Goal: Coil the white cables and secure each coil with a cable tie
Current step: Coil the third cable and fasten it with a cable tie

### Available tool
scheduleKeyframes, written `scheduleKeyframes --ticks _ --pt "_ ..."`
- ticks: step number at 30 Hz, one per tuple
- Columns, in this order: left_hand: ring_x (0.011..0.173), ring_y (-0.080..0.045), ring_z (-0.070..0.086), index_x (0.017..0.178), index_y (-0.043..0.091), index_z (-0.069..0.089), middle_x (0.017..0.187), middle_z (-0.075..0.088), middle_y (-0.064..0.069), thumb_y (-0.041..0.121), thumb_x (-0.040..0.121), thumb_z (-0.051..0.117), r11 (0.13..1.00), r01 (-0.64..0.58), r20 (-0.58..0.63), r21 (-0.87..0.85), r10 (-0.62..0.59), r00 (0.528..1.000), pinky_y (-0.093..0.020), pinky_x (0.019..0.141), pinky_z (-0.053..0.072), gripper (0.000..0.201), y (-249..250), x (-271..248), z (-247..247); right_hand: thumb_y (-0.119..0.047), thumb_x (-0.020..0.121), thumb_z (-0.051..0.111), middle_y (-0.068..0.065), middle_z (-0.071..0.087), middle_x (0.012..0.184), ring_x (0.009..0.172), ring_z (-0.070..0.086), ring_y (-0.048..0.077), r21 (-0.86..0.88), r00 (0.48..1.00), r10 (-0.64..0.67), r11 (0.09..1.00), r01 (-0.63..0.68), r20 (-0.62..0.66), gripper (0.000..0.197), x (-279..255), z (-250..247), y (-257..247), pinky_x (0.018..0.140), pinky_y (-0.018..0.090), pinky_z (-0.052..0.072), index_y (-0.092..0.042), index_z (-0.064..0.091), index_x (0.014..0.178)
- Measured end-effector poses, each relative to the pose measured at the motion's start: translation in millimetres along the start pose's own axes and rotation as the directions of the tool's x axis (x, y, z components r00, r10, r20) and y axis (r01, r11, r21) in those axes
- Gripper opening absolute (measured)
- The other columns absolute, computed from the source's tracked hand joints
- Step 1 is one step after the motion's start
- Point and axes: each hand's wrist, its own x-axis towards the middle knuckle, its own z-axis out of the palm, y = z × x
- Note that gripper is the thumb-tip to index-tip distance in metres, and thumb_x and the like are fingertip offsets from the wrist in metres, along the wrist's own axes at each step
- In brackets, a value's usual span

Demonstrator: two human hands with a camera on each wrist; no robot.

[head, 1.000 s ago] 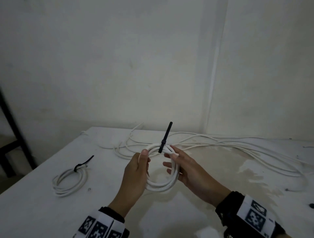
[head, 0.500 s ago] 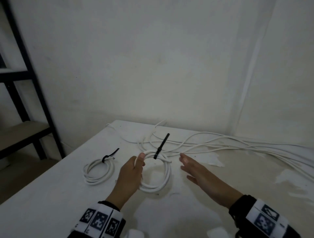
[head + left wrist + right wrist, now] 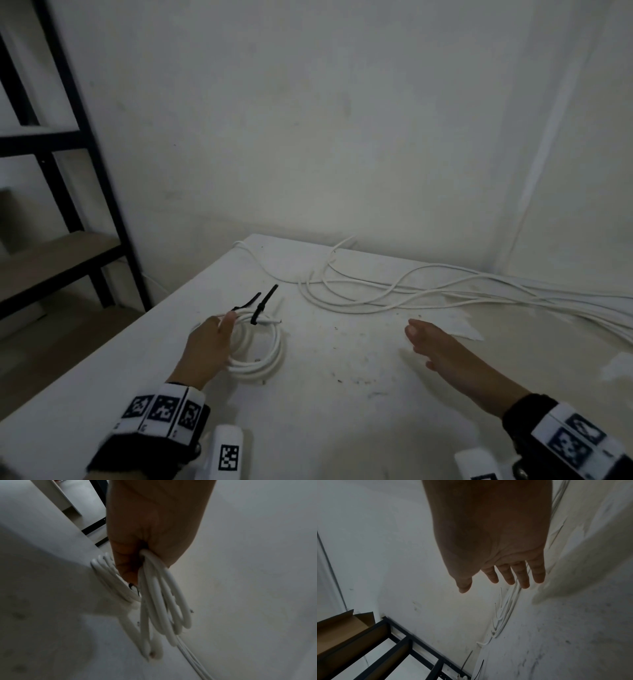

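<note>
My left hand (image 3: 219,329) grips the near-left side of a white cable coil (image 3: 265,356), low at the table's left part. A black cable tie (image 3: 262,305) binds the coil's far side, its tail sticking up. The left wrist view shows my fingers (image 3: 130,566) curled round the coil's loops (image 3: 164,601). A second tied coil (image 3: 106,574) lies just left of it; in the head view my hand hides it except for its black tie (image 3: 247,300). My right hand (image 3: 421,339) hovers open to the right, fingers (image 3: 506,574) straight, holding nothing.
Several loose white cables (image 3: 445,294) sprawl along the back and right of the white table (image 3: 342,411). A black metal shelf (image 3: 68,144) stands left of the table, with a cardboard box (image 3: 342,626) on it. Walls close in behind and at the right.
My right hand let go of the coil and drew away to the right. My left hand carried the tied coil left and down beside the first tied coil.
</note>
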Motion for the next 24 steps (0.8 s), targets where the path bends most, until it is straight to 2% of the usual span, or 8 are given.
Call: scheduleKeyframes --ticks 2,4,9,11,15,19,21,24 --pt "0.100 -0.035 0.058 0.100 0.003 0.062 0.096 0.064 -0.020 0.028 0.101 0.026 0.994 0.011 0.019 0.105 -0.013 1.000 -0.034 0.081 0.038 0.043 -4 4 2 -0.061 0.082 0.036 -0.005 0.034 0.147 0.133 0.036 0.015 -0.027 1.000 0.007 1.000 -0.007 -0.010 0.067 4 1 1 0.113 0.040 0.028 -0.030 0.029 0.141" --pt "0.113 -0.033 0.054 0.119 0.004 0.057 0.121 0.059 -0.018 0.027 0.101 0.023 0.984 0.050 0.003 0.169 -0.051 0.999 -0.036 0.093 0.038 0.044 -9 7 5 -0.054 0.088 0.037 -0.005 0.034 0.147 0.132 0.038 0.015 -0.035 1.000 0.013 0.999 -0.014 -0.024 0.059 7 0 2 0.112 0.038 0.029 -0.030 0.030 0.141" --pt "0.124 -0.031 0.046 0.131 0.007 0.046 0.137 0.048 -0.015 0.026 0.102 0.019 0.952 0.135 0.000 0.275 -0.140 0.990 -0.039 0.103 0.034 0.044 -2 4 8 -0.054 0.088 0.039 -0.006 0.036 0.145 0.129 0.041 0.016 -0.060 0.999 0.024 0.998 -0.026 -0.037 0.058 8 -7 8 0.111 0.039 0.031 -0.031 0.030 0.140" --pt "0.124 -0.030 0.044 0.130 0.009 0.044 0.137 0.045 -0.012 0.021 0.101 0.019 0.907 0.140 -0.018 0.397 -0.145 0.989 -0.038 0.102 0.037 0.040 3 2 9 -0.055 0.088 0.039 -0.006 0.037 0.144 0.128 0.041 0.016 -0.080 0.999 0.028 0.996 -0.031 -0.042 0.058 8 -9 10 0.110 0.040 0.032 -0.031 0.030 0.140" --pt "0.116 -0.031 0.047 0.122 0.008 0.048 0.127 0.047 -0.014 0.019 0.099 0.030 0.797 0.160 -0.054 0.582 -0.159 0.986 -0.038 0.091 0.043 0.032 21 -1 3 -0.052 0.089 0.041 -0.006 0.038 0.144 0.124 0.043 0.014 -0.111 0.998 0.025 0.993 -0.031 -0.055 0.057 9 -14 11 0.106 0.035 0.034 -0.031 0.029 0.141" --pt "0.112 -0.033 0.048 0.118 0.007 0.050 0.122 0.049 -0.016 0.025 0.099 0.029 0.837 0.073 -0.072 0.542 -0.040 0.997 -0.039 0.086 0.041 0.033 45 0 -4 -0.046 0.092 0.043 -0.005 0.036 0.144 0.114 0.041 0.009 -0.142 0.997 0.014 0.990 -0.024 -0.069 0.055 12 -23 12 0.094 0.024 0.028 -0.027 0.029 0.141" --pt "0.109 -0.033 0.048 0.118 0.010 0.051 0.120 0.050 -0.015 0.029 0.098 0.032 0.865 -0.001 -0.064 0.502 0.039 0.997 -0.038 0.084 0.040 0.033 58 1 -2 -0.044 0.092 0.046 -0.003 0.036 0.145 0.119 0.042 0.012 -0.153 0.997 0.016 0.988 -0.028 -0.081 0.055 17 -29 15 0.094 0.025 0.029 -0.026 0.029 0.141" --pt "0.113 -0.029 0.047 0.120 0.014 0.052 0.123 0.050 -0.011 0.035 0.096 0.039 0.876 -0.125 -0.005 0.466 0.144 0.990 -0.036 0.088 0.041 0.034 81 2 9 -0.039 0.090 0.053 0.000 0.034 0.147 0.128 0.040 0.018 -0.163 0.994 0.014 0.986 -0.031 -0.106 0.057 31 -42 22 0.097 0.027 0.032 -0.023 0.031 0.141"
